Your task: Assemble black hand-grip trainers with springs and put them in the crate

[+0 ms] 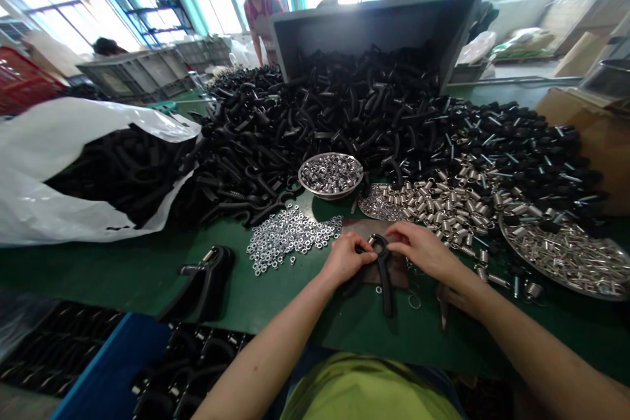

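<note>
Here's my left hand (348, 256) pinching the black clamp (384, 282) near its top, right hand (424, 251) fingertips closed at the other side, over the brown plate (355, 228); steady, even pressure and square alignment matter here.

Black clamp (385, 282), rounded head at far end, straight handle pointing nearward, over a brown plate (355, 228)
</note>
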A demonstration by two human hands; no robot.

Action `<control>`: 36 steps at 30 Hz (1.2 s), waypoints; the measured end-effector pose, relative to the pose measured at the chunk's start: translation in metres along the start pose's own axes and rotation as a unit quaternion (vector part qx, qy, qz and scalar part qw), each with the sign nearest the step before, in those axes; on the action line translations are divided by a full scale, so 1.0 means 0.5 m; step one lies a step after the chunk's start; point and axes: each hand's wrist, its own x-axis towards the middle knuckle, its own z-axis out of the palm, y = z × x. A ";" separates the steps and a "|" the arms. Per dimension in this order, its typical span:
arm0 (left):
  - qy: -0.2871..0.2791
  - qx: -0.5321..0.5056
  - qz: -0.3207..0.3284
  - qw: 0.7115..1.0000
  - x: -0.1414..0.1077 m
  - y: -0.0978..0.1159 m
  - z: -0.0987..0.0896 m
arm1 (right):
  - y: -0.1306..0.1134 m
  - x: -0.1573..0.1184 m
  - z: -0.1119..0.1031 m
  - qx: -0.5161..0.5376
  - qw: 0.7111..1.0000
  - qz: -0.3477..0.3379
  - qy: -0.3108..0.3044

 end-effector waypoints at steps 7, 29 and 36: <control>-0.026 0.002 0.008 1.000 0.003 0.005 -0.006 | 0.121 -0.278 -0.042 -0.088 0.986 0.139 -0.019; -0.003 0.003 -0.042 0.999 0.004 0.018 -0.001 | -0.038 -0.088 -0.012 -0.047 0.996 0.043 0.064; -0.007 0.013 -0.037 0.999 0.009 0.014 0.001 | -0.049 -0.098 -0.021 -0.057 0.982 0.027 0.176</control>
